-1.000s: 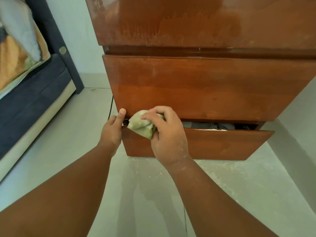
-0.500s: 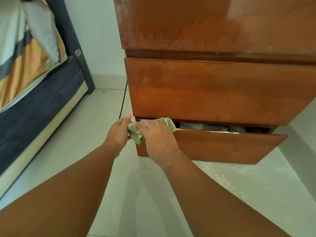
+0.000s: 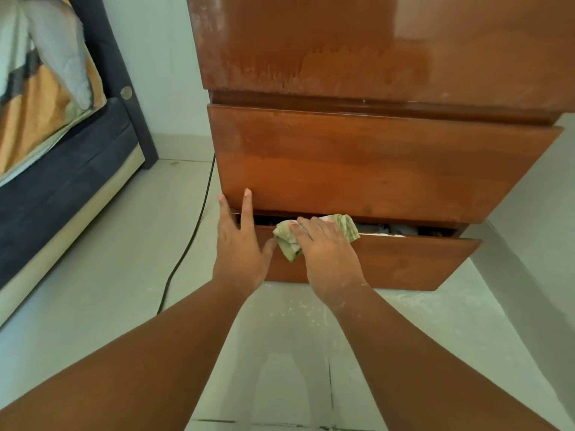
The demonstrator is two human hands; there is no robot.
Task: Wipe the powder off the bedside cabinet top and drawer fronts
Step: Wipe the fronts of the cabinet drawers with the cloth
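Observation:
A glossy brown wooden bedside cabinet [image 3: 373, 51] fills the upper right, with pale powder smears on its top front. The middle drawer front [image 3: 389, 169] is closed. The bottom drawer [image 3: 413, 262] is pulled out a little, with a white powder line along its top edge. My right hand [image 3: 326, 253] presses a crumpled pale green cloth [image 3: 287, 241] on that top edge near its left end. My left hand [image 3: 239, 244] is open with fingers spread, its fingertips at the lower left corner of the middle drawer front. Dark contents show in the drawer gap.
A bed [image 3: 62, 181] with a dark frame and a patterned pillow stands at the left. A black cable [image 3: 193, 231] runs along the floor beside the cabinet's left side. White powder is scattered on the pale floor [image 3: 295, 309] below the bottom drawer. A wall is at the right.
My left hand let go of the bottom drawer's left corner, opened and rose to the middle drawer front. The right hand with the cloth slid right along the drawer's top edge.

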